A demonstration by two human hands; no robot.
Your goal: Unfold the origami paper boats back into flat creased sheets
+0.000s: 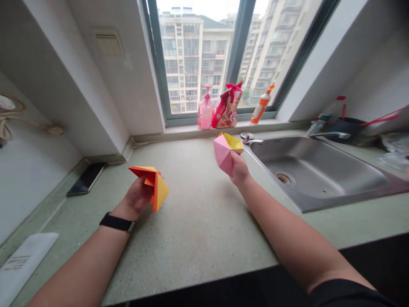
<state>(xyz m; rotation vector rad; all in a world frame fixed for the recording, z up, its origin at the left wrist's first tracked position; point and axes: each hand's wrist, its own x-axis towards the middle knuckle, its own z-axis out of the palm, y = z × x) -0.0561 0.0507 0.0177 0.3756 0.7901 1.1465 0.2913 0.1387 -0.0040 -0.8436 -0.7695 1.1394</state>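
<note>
Hard to see: most L hand [138, 195] fingers hidden in/behind the orange/yellow folded paper [162, 190], just a bit of fingertip showing past its top edge. R hand [239, 170] fingers mostly blocked by the pink/yellow folded paper [223, 154]. White obj. [30, 260] cut off at L edge; black sleeve [343, 294] cut off bottom R; clear plastic [396, 151] far R blurry, can't ID.

Fingers: L curled in, gripping the orange/yellow pc; exact spread can't tell. R closed around lower R side of the pink/yellow pc, exact spread n/a b/c hidden. Hands well apart.

Paper: both pcs angular, creased, w/ pointed corners. Orange/yellow one = orange inner flaps, yellow outer faces, held over L part of countertop [191, 238]. Pink/yellow one = pink facets facing cam, yellow hollow on top R, held nr sink [332, 166] L corner.
</note>
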